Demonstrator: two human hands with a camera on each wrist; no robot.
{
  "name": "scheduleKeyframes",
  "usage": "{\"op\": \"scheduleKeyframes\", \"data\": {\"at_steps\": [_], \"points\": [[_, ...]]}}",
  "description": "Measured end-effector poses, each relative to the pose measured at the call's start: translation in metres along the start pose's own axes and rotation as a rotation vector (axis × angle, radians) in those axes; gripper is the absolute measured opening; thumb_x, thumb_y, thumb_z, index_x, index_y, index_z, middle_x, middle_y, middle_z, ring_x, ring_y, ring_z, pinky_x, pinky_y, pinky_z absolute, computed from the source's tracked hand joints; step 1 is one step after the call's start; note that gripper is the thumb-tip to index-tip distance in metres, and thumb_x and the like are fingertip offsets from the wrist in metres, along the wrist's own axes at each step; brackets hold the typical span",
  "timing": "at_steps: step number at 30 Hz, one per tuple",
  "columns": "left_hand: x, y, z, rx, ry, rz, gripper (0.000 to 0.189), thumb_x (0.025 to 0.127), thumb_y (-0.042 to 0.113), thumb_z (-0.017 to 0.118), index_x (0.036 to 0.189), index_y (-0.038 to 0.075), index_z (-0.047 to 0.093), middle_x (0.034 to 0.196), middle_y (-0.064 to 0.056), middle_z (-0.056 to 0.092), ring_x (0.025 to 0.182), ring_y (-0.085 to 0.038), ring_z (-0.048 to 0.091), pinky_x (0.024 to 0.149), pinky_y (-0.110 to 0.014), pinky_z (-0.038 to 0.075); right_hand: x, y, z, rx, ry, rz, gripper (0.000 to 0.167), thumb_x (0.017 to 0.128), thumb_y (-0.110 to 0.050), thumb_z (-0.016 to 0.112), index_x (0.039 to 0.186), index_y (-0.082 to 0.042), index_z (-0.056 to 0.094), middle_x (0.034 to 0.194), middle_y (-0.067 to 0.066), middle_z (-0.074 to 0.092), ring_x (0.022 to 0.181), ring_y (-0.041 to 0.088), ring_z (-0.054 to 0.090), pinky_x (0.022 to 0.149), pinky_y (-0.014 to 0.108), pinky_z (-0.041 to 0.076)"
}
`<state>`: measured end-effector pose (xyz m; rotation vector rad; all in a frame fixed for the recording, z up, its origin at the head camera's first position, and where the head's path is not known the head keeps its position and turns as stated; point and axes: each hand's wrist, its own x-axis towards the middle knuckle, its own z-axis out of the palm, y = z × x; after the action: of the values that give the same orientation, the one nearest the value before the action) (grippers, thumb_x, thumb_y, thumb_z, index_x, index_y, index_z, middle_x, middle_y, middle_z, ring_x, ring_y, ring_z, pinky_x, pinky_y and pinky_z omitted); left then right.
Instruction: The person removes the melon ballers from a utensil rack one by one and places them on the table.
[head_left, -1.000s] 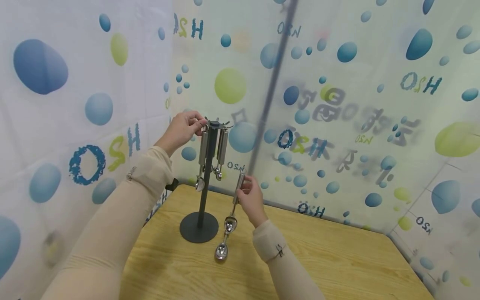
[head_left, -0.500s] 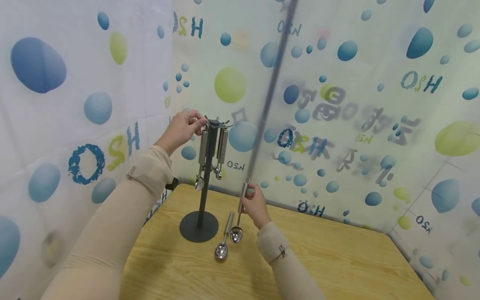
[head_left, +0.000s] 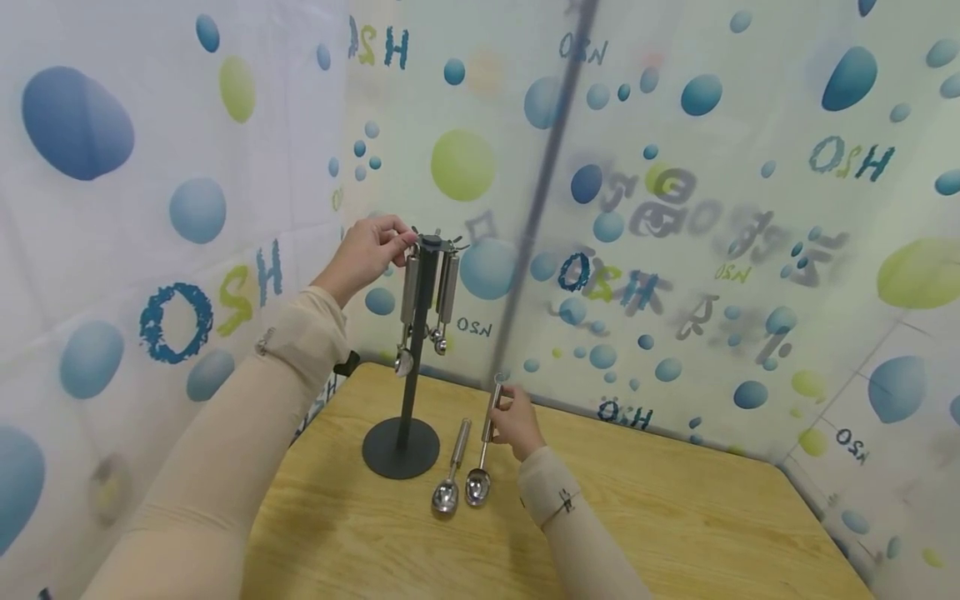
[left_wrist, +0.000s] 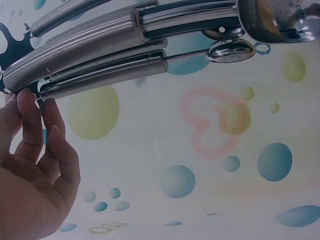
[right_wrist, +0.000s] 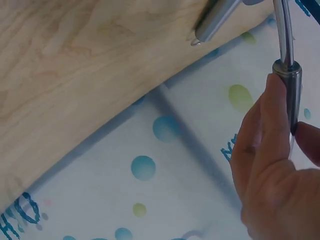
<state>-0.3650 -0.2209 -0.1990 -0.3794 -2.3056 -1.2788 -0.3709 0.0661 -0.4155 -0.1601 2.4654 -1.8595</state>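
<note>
My left hand [head_left: 367, 254] pinches the hooked top of the dark utensil stand [head_left: 415, 375], where several steel utensils hang. In the left wrist view, its fingertips meet the hook plate beside a hanging steel handle [left_wrist: 75, 55]. My right hand [head_left: 519, 423] holds a steel ice cream scoop [head_left: 477, 486] by its tubular handle, ring end up and bowl down, at or just above the table. The right wrist view shows thumb and fingers on either side of that handle [right_wrist: 295, 95]. Left of it, a second scoop [head_left: 446, 496] lies on the table.
The wooden table [head_left: 675, 517] has its far edge close to a hanging curtain [head_left: 645, 333] printed with bubbles. Another curtain wall [head_left: 150, 250] runs along the left. The stand's round base [head_left: 401, 462] sits near the table's far left.
My right hand has moved right and down with its scoop, from above the lying scoop to beside it. My left hand stays at the top of the stand.
</note>
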Motion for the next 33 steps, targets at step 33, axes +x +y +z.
{"op": "scheduleKeyframes", "data": {"at_steps": [33], "points": [[-0.001,0.001,-0.001,-0.013,-0.006,-0.003,0.029,0.103,0.037,0.056,0.100,0.010,0.065,0.071,-0.004,0.062,0.055,-0.013,0.043,0.056,-0.029,0.035,0.017,0.033,0.004,-0.035,-0.125,0.338,0.033,0.096,0.008,0.056,0.127,0.015,0.050,0.108,0.022,0.057,0.101,0.036,0.064,0.081,0.042,0.059]]}}
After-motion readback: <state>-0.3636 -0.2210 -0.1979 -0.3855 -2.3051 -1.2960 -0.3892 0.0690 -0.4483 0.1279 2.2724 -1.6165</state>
